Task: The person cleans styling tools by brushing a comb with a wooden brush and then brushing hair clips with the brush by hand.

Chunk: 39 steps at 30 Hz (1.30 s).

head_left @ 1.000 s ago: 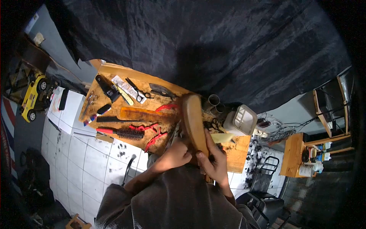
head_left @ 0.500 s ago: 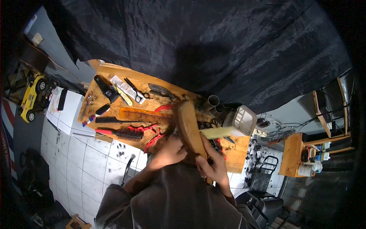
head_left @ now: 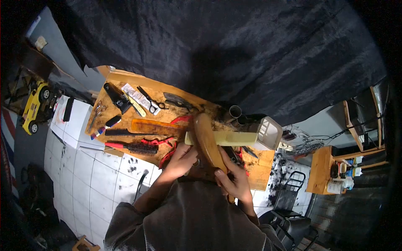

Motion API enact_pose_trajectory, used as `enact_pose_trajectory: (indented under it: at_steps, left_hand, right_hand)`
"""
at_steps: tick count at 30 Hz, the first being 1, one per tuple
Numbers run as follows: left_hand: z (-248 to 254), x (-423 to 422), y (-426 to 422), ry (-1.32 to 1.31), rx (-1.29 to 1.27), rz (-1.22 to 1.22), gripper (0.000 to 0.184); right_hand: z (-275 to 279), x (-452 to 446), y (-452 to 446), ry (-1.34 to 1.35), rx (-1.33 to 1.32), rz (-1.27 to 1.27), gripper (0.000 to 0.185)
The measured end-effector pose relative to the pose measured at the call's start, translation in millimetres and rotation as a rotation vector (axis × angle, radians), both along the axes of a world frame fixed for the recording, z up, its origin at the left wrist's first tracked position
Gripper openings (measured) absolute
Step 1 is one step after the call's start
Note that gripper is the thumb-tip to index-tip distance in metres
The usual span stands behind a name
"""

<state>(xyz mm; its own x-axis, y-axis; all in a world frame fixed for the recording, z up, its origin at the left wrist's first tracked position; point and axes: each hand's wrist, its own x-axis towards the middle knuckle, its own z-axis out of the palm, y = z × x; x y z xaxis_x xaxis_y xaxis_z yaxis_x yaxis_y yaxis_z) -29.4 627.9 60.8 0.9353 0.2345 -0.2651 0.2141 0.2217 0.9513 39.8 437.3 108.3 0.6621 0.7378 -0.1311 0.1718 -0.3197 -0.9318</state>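
My right hand (head_left: 235, 178) is closed around the handle end of a long, wooden-backed brush (head_left: 206, 136), tilted upright in front of my chest. Its bristles are hidden from here. On the far side of the brush, a pale yellow comb (head_left: 240, 138) lies crosswise, sticking out to both sides. My left hand (head_left: 183, 160) is closed at the comb's left end, its fingertips partly hidden by the brush. Nearest to that hand on the wooden table (head_left: 261, 171) are a red clip (head_left: 167, 157) and a round brush (head_left: 140, 148) with a red handle.
An amber comb (head_left: 150, 125), a black comb (head_left: 121, 132), scissors (head_left: 148, 98), a straight razor (head_left: 137, 107) and a black clipper (head_left: 117, 98) lie at the table's left. A clear plastic container (head_left: 268, 133) and metal cup (head_left: 235, 111) stand at the right. A black cloth (head_left: 251, 54) hangs behind.
The yellow comb, blurred and showing only right of the brush before, now shows on both sides of it. My left hand has shifted slightly left and up. My right hand has hardly moved.
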Motion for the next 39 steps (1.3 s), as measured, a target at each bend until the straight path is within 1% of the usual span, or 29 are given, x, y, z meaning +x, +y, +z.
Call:
enact_pose_trajectory:
  at_steps: [1,2,3,4,5,6,7,10,11,12,13,15,16,18,20,21,22,23,24,25,26,27,28,29,32,34,36,38,39]
  left_hand:
    - [-12,-3,-2,-0.015,0.036,-0.032,0.017]
    - [-20,-6,-5,-0.031,0.071,-0.065,0.018]
    - [-5,-6,-17,-0.107,0.159,0.015,0.020]
    - [8,-5,-20,-0.218,0.282,-0.009,0.021]
    - [19,-4,-21,-0.332,0.406,-0.035,0.021]
    - [24,-2,-22,-0.447,0.529,-0.061,0.022]
    - [20,-2,-24,-0.461,0.467,-0.079,0.024]
    - [9,0,-33,-0.333,0.240,0.063,0.026]
    - [-8,2,-31,-0.361,0.190,0.134,0.024]
    - [-13,0,-26,-0.149,0.072,0.148,0.022]
    - [-26,3,-22,-0.194,-0.227,0.201,0.021]
    - [-38,8,-19,-0.240,-0.439,0.245,0.019]
    - [-39,8,-18,-0.245,-0.353,0.238,0.018]
    - [-32,6,-19,-0.339,-0.059,0.175,0.015]
    - [5,4,-25,-0.507,0.359,0.056,0.014]
    - [4,4,-30,-0.400,0.287,-0.028,0.015]
    - [9,3,-27,-0.423,0.324,-0.123,0.016]
    - [10,2,-27,-0.394,0.272,-0.138,0.016]
    - [10,0,-28,-0.367,0.218,-0.153,0.015]
    - [5,-1,-32,-0.361,0.086,-0.054,0.015]
    - [-4,-2,-39,-0.352,-0.048,0.046,0.016]
    - [-9,-1,-40,-0.338,-0.027,0.102,0.016]
    - [-14,1,-41,-0.322,-0.005,0.157,0.017]
    - [-17,2,-38,-0.300,0.171,0.167,0.018]
    - [-25,7,-28,-0.355,0.123,0.240,0.019]
    - [6,10,-35,-0.263,-0.684,0.323,0.019]
    - [-3,3,-32,-0.146,-0.153,0.114,0.018]
    - [0,1,-43,-0.337,0.179,0.098,0.019]
    - [16,-3,-41,-0.438,0.305,-0.005,0.020]
  right_hand:
    - [-1,-2,4,0.083,0.041,-0.049,0.059]
    - [4,-2,5,0.114,0.023,-0.081,0.059]
    - [9,-1,7,0.144,0.007,-0.113,0.058]
    - [14,-1,8,0.175,-0.009,-0.146,0.058]
    - [10,1,9,0.057,0.051,-0.174,0.057]
    - [10,1,10,0.019,0.089,-0.196,0.057]
    - [10,2,10,-0.020,0.126,-0.217,0.057]
    - [19,2,10,0.104,0.175,-0.243,0.058]
    - [21,1,8,0.120,0.147,-0.202,0.058]
    - [23,0,5,0.136,0.118,-0.164,0.059]
    - [24,-1,2,0.152,0.089,-0.128,0.059]
    - [7,2,1,-0.010,0.036,-0.006,0.060]
    - [4,1,0,0.007,0.034,-0.032,0.059]
    - [5,-1,4,0.042,0.030,-0.086,0.058]
    - [25,-1,10,0.121,-0.018,-0.210,0.057]
    - [26,0,11,0.120,0.048,-0.249,0.056]
    - [21,4,8,0.038,0.107,-0.245,0.056]
    - [16,7,7,-0.046,0.165,-0.242,0.056]
    - [21,6,2,0.047,0.144,-0.226,0.056]
    - [26,5,-1,0.138,0.120,-0.213,0.056]
    - [18,7,-5,0.030,0.144,-0.156,0.056]
    - [14,7,-7,-0.078,0.166,-0.097,0.056]
    - [15,4,-9,0.003,0.153,-0.101,0.056]
    - [16,0,-10,0.084,0.139,-0.104,0.056]
    - [14,-2,-9,0.107,0.071,-0.080,0.058]
    - [10,-3,-4,0.095,0.080,-0.122,0.058]
    - [10,-3,1,0.081,0.108,-0.191,0.057]
    - [18,-1,4,0.082,0.093,-0.271,0.057]
    - [28,0,6,0.108,0.084,-0.304,0.057]
